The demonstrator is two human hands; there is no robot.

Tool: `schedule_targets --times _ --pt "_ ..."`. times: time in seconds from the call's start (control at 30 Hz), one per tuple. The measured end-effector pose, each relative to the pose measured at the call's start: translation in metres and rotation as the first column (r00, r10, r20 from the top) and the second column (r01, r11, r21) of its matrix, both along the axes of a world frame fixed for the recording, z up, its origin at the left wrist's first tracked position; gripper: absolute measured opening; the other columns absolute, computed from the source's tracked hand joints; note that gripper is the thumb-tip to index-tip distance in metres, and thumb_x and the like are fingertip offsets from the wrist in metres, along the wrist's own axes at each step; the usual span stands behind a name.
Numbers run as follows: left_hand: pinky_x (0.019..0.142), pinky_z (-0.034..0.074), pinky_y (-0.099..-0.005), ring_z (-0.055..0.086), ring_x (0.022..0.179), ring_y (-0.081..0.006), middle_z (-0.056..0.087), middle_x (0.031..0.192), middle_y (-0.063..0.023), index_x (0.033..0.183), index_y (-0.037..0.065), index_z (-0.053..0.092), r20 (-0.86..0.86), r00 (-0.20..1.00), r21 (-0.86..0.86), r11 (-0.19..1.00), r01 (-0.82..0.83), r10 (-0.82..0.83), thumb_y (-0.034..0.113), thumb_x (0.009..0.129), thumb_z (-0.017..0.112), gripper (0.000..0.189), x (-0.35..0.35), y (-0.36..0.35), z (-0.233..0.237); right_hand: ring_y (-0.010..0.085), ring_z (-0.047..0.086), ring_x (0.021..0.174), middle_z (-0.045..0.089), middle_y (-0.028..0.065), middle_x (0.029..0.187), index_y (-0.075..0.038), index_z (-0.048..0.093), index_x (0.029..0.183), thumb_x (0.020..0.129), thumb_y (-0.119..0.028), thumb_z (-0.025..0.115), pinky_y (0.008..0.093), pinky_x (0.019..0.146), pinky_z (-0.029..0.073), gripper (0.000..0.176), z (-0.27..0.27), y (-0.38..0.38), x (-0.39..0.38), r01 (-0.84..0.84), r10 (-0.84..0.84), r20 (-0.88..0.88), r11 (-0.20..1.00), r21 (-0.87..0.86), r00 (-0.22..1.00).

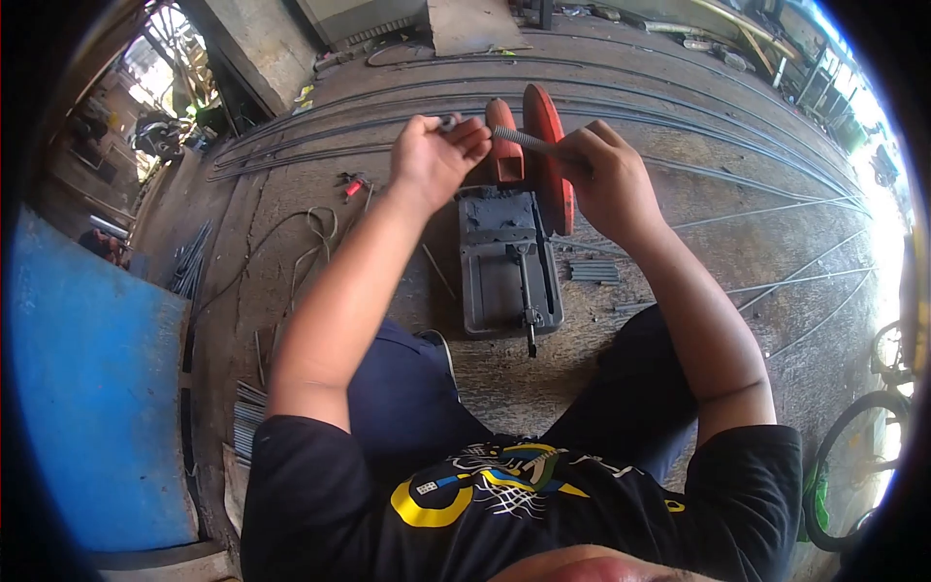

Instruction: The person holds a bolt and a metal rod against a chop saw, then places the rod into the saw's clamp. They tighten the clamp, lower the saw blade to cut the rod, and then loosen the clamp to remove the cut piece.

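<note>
My right hand (pixel 609 179) is closed around a threaded metal rod (pixel 522 140), whose ribbed end points left across the red guard of a chop saw. Facing that end, my left hand (pixel 432 160) has its palm turned up and pinches a small grey metal nut (pixel 448 123) between thumb and fingers. Below both hands sits the chop saw, with its red guard (pixel 549 145), red motor housing (pixel 502 121) and dark base with a clamp vise (pixel 504 262). The saw stands on the floor between my legs.
Long metal rods (pixel 407 87) lie across the floor behind the saw. Several short cut pieces (pixel 593 272) rest right of its base. Red-handled pliers (pixel 355 186) and a cable (pixel 262 257) lie at left, near a blue panel (pixel 92 388). A bicycle wheel (pixel 824 466) shows at right.
</note>
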State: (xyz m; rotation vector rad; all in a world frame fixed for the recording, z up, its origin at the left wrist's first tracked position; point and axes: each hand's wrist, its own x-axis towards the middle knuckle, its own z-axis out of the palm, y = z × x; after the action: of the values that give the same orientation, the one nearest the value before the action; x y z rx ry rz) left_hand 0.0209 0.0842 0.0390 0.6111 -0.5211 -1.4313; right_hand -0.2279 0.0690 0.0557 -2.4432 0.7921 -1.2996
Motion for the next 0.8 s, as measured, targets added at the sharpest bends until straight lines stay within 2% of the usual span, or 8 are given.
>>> schedule_targets --times 0.13,0.3,0.47,0.53,0.6,0.63,0.77,0.8 --pt "0.089 0.041 -0.0485 0.056 0.092 -0.0291 0.057 0.097 -0.016 0.09 0.002 0.047 -0.449 0.891 0.01 0.998 -0.066 0.064 0.024 0.089 0.031 0.027 -0.046 0.003 -0.002 0.0356 0.061 0.078 0.058 0.0122 0.086 -0.006 0.063 0.088 0.075 -0.007 0.068 0.042 0.067 0.049 0.015 0.006 0.005 0.008 -0.076 0.076 -0.023 0.997 -0.015 0.997" --pt "0.086 0.041 -0.0443 0.053 0.086 -0.0277 0.054 0.094 -0.0148 0.089 0.003 0.047 -0.643 0.766 -0.209 0.96 -0.188 0.01 0.048 0.093 0.027 0.05 -0.082 0.029 -0.006 0.0345 0.061 0.076 0.058 0.0113 0.085 -0.007 0.063 0.087 0.074 -0.008 0.069 0.0411 0.065 0.049 0.014 0.011 0.016 0.012 -0.109 0.107 -0.049 0.993 -0.046 0.993" --pt "0.088 0.042 -0.043 0.051 0.087 -0.027 0.053 0.09 -0.0121 0.09 0.004 0.052 -0.572 0.818 -0.236 0.942 -0.239 0.064 0.057 0.092 0.029 0.058 -0.107 0.053 -0.005 0.0337 0.061 0.073 0.058 0.0106 0.082 -0.006 0.062 0.085 0.074 -0.006 0.068 0.0409 0.063 0.049 0.013 0.012 0.029 0.011 -0.091 0.086 -0.062 0.991 -0.094 0.994" --pt "0.089 0.042 -0.0432 0.051 0.088 -0.0268 0.053 0.089 -0.0114 0.091 0.004 0.054 -0.556 0.829 -0.228 0.947 -0.228 0.065 0.058 0.092 0.03 0.059 -0.104 0.053 -0.01 0.0318 0.061 0.072 0.06 0.0113 0.081 -0.005 0.062 0.085 0.073 -0.004 0.069 0.0379 0.064 0.049 0.014 0.013 0.028 0.009 -0.101 0.116 0.099 0.984 -0.145 0.988" --pt "0.09 0.042 -0.0445 0.051 0.091 -0.0272 0.054 0.091 -0.0122 0.092 0.003 0.055 -0.623 0.782 -0.309 0.923 -0.23 -0.013 0.058 0.092 0.033 0.059 -0.093 0.05 -0.023 0.0234 0.061 0.069 0.061 0.0099 0.08 -0.004 0.06 0.088 0.074 -0.004 0.07 0.0332 0.064 0.049 0.017 0.018 0.025 0.004 0.093 -0.036 0.31 0.981 -0.17 0.95" --pt "0.09 0.042 -0.0445 0.051 0.091 -0.0272 0.054 0.091 -0.0122 0.092 0.003 0.055 -0.627 0.779 -0.31 0.922 -0.234 -0.013 0.058 0.092 0.033 0.059 -0.088 0.049 -0.027 0.0114 0.054 0.07 0.058 0.0036 0.078 -0.003 0.054 0.087 0.088 -0.01 0.062 0.0242 0.063 0.043 0.011 0.023 0.028 -0.003 -0.081 0.028 0.441 0.992 0.1 0.897" --pt "0.092 0.042 -0.0462 0.052 0.093 -0.0295 0.054 0.093 -0.0148 0.097 0.0 0.055 -0.65 0.734 -0.165 0.907 -0.388 0.196 0.057 0.092 0.035 0.06 -0.073 0.051 -0.037 0.0137 0.057 0.069 0.059 0.0077 0.084 -0.001 0.05 0.095 0.092 -0.013 0.059 0.0257 0.064 0.05 0.015 0.031 0.021 -0.007 -0.423 0.093 0.694 0.847 0.322 0.714" --pt "0.093 0.043 -0.0476 0.052 0.093 -0.0312 0.055 0.093 -0.0161 0.099 -0.002 0.055 -0.666 0.711 -0.128 0.903 -0.41 0.228 0.056 0.092 0.035 0.062 -0.073 0.05 -0.038 0.0152 0.058 0.071 0.058 0.0088 0.087 -0.001 0.049 0.096 0.093 -0.013 0.057 0.0276 0.066 0.052 0.015 0.024 0.018 0.002 -0.531 -0.065 0.772 0.689 0.494 0.632"
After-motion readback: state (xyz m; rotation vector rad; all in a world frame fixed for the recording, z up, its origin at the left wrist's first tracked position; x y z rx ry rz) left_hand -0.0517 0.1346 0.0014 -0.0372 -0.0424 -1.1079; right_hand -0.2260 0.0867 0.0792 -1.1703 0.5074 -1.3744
